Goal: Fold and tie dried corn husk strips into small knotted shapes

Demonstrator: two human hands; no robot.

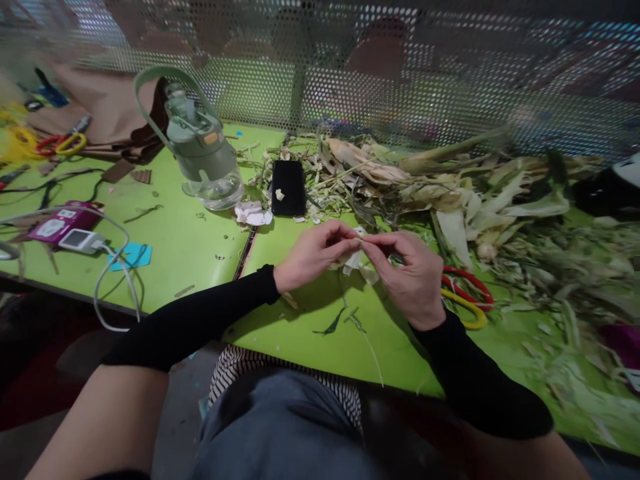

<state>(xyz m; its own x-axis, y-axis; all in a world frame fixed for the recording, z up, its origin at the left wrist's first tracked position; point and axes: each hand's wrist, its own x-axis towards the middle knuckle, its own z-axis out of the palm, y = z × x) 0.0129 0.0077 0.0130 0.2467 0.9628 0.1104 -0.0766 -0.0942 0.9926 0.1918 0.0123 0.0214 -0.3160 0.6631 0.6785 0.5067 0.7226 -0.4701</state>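
Note:
My left hand (320, 252) and my right hand (409, 275) meet above the green table (300, 333), thumbs and forefingers pinched together fingertip to fingertip. Between them is a small pale piece of corn husk (354, 262), partly covered by the fingers. Just right of my right hand lie scissors with red and yellow handles (474, 323), their blades hidden. Thin green husk scraps (334, 325) are scattered on the table below my hands. A black phone (289, 180) with a pale scrap on it lies beyond my left hand.
Dried corn husks (460, 193) pile up along the back and right. A green-lidded water bottle (207, 157) stands back left. Farther left are a purple device (60, 223), a white cable (103, 277), more scissors (73, 143) and a brown bag (110, 110). Behind rises a perforated panel (350, 80).

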